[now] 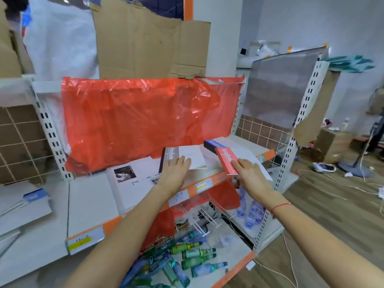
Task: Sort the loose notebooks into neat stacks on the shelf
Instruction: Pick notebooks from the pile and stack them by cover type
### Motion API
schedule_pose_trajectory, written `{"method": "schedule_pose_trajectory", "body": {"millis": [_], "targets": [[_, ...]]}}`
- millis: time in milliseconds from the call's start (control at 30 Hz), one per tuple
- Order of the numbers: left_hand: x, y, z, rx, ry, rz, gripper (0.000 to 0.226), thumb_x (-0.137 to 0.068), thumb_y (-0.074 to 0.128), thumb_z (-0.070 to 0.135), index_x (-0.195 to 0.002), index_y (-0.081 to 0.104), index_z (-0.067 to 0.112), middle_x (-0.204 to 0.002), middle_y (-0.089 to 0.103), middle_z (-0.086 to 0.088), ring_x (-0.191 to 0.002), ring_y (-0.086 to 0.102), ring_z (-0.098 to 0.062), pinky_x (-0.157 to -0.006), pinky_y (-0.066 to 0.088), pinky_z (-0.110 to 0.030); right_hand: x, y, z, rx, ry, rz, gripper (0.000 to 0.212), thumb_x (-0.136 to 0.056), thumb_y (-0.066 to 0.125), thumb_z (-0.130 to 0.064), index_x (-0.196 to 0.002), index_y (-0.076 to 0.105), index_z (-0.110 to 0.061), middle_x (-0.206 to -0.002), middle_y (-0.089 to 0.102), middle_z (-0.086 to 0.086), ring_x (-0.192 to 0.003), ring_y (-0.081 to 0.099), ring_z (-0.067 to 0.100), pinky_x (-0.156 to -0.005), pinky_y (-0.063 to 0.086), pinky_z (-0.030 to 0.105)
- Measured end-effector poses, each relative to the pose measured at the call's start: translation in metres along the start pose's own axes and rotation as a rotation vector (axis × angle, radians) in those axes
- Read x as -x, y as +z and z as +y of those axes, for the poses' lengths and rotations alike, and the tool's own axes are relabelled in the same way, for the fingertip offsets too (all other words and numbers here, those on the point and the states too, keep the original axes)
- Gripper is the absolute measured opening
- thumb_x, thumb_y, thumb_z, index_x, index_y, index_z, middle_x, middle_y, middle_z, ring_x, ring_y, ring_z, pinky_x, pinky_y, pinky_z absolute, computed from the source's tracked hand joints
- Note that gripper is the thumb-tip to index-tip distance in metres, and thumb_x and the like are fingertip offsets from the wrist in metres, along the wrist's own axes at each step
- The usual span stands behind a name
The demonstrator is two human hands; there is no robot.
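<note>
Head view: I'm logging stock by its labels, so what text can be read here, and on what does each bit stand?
"Notebook": on the brown-spined notebook under the left hand.
"Notebook": on the red notebook touched by the right hand.
Partly legible letters, "T m ... Me": on the white book with a dark photo.
Blurred, unreadable: blue notebook spine, yellow price label, other shelf-edge tags, bottle labels.

Centre frame on the shelf (91,202), a grey-and-white notebook (182,155) lies flat, spine lettering reading "Notebook". Just right of it, a red-spined notebook (226,161) sits tilted atop a white stack, a dark blue one (214,145) behind it. Left of centre, a large white photo-cover notebook (133,179) lies flat.
</note>
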State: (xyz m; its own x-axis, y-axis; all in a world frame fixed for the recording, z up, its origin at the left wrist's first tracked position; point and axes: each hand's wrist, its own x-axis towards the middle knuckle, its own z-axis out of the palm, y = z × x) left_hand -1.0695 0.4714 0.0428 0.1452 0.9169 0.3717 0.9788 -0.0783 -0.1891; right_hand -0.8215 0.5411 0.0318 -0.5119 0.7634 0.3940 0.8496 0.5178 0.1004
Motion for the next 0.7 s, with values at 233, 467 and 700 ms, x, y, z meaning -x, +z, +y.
{"method": "schedule_pose_trajectory", "body": {"millis": [233, 467, 700], "targets": [[-0.064, 0.028, 0.007, 0.01, -0.001, 0.008, 0.058, -0.078, 0.048, -0.008, -0.135, 0.038, 0.003, -0.138, 0.041, -0.018, -0.125, 0.041, -0.034, -0.099, 0.034, -0.043, -0.044, 0.022, 0.05, -0.039, 0.015, -0.039, 0.07, -0.051, 0.068, 0.015, -0.119, 0.057, 0.0, -0.112, 0.059, 0.024, -0.103, 0.058, 0.042, -0.075, 0.048, 0.055], [-0.108, 0.06, 0.019, -0.021, -0.011, 0.046, 0.061, -0.034, 0.071, -0.009, -0.093, 0.066, 0.003, -0.09, 0.066, -0.017, -0.073, 0.064, -0.035, -0.06, 0.053, -0.04, -0.081, 0.059, 0.085, -0.041, -0.005, -0.034, 0.07, -0.059, 0.066, 0.014, -0.125, 0.054, -0.004, -0.119, 0.057, 0.023, -0.11, 0.055, 0.041, -0.084, 0.048, 0.054], [-0.138, 0.079, 0.032, 0.019, -0.053, 0.101, 0.061, -0.041, 0.039, -0.01, -0.098, 0.057, 0.002, -0.087, 0.063, -0.017, -0.074, 0.063, -0.036, -0.061, 0.053, -0.041, -0.115, 0.077, 0.111, -0.04, -0.092, -0.032, 0.081, -0.047, 0.061, 0.019, -0.124, 0.054, -0.001, -0.116, 0.058, 0.022, -0.108, 0.055, 0.039, -0.082, 0.045, 0.05]]}}
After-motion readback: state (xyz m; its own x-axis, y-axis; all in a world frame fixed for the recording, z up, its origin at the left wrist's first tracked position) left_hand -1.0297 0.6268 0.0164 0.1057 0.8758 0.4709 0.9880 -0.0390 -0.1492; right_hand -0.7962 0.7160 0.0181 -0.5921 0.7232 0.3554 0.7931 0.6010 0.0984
